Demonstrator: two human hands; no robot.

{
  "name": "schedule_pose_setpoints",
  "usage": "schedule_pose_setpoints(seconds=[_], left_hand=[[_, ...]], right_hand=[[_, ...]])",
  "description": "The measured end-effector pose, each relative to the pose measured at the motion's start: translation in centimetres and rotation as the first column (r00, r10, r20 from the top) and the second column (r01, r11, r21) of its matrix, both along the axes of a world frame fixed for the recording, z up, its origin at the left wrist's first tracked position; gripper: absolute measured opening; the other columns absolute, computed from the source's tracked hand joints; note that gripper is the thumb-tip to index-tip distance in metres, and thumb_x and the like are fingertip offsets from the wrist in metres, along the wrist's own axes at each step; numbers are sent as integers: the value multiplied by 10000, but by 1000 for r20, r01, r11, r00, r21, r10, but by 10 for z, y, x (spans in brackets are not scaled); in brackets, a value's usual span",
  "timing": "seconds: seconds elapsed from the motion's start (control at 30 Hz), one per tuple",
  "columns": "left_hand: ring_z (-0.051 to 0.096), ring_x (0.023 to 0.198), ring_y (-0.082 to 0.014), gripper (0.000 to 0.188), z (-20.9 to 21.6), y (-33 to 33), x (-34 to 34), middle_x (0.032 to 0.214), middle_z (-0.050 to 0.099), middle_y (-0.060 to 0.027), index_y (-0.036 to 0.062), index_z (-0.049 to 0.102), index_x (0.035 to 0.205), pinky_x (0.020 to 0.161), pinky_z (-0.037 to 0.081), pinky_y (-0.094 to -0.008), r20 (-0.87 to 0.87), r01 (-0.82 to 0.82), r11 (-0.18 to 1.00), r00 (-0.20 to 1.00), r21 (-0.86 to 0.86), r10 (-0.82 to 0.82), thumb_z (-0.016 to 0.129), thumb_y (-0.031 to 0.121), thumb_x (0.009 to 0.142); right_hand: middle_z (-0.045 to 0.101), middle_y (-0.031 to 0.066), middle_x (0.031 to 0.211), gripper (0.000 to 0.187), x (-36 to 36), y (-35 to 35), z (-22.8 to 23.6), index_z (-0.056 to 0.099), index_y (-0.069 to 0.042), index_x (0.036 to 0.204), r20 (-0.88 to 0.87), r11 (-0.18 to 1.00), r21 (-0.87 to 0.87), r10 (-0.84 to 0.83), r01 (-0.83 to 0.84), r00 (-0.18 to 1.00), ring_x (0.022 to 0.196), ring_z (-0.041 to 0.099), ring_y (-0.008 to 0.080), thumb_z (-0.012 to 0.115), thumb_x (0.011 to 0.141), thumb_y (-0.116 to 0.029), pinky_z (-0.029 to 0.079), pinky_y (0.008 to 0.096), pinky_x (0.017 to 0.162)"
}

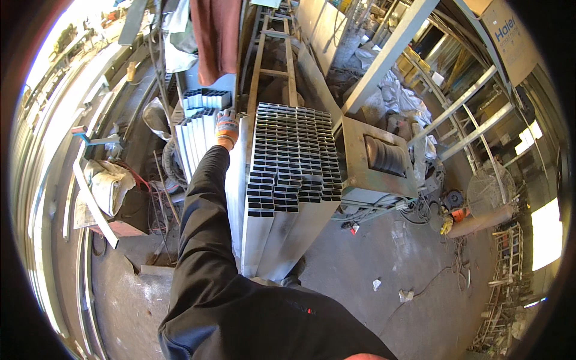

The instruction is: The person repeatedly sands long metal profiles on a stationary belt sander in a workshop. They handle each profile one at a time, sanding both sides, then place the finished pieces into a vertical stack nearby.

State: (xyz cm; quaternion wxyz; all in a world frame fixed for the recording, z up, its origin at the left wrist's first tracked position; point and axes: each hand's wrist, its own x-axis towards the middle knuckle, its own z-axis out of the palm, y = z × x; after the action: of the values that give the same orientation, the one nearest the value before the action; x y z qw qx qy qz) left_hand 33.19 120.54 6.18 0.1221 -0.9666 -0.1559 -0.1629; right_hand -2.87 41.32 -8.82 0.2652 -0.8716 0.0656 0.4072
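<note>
My left hand (227,129), in an orange and grey glove, reaches forward at the end of a black sleeve. Its fingers curl over the upper end of a pale rectangular metal tube (207,135), part of a smaller bundle; the fingertips are partly hidden. Right beside it stands a large stack of rectangular metal tubes (294,153), their open ends turned up toward me. The near tubes of that stack end a little lower than the far ones. My right hand does not show.
At right of the stack stands a metal machine housing (377,157) with a ridged roller. Cables and a caged fan (491,183) lie beyond it. A cloth-topped box (108,192) and long metal profiles sit on the left. A reddish cloth (216,39) hangs ahead, and a wooden ladder-like frame (275,60) stretches away.
</note>
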Motion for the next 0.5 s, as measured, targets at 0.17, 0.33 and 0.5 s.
schedule_pose_setpoints(seconds=[0.17,0.33,0.5], left_hand=[[378,1725,-386,527,-22,-7,51,1827,492,-141,219,683,1615,1374,226,-682,-174,-39,997,984,-67,27,487,221,1126],[382,1722,-413,682,-42,3,67,1867,426,-137,289,408,1822,1345,306,-752,-427,-195,912,904,-361,24,492,268,1146],[396,1707,-421,692,-21,-33,0,1794,511,-147,230,545,1726,1361,203,-791,-152,-141,987,980,-70,129,697,470,1094]], right_hand=[[798,271,1350,572,-11,-17,6,822,-40,1290,-32,998,-21,-58,58,998,1279,749,467,684,1024,-527,593,550,1073],[803,265,1347,561,-42,-40,8,823,-41,1292,-70,997,-29,-68,66,995,1276,755,458,687,1025,-514,595,546,1071],[808,260,1343,549,-60,-60,7,824,-42,1294,-98,999,-21,-52,50,994,1272,760,450,689,1025,-501,596,541,1070]])
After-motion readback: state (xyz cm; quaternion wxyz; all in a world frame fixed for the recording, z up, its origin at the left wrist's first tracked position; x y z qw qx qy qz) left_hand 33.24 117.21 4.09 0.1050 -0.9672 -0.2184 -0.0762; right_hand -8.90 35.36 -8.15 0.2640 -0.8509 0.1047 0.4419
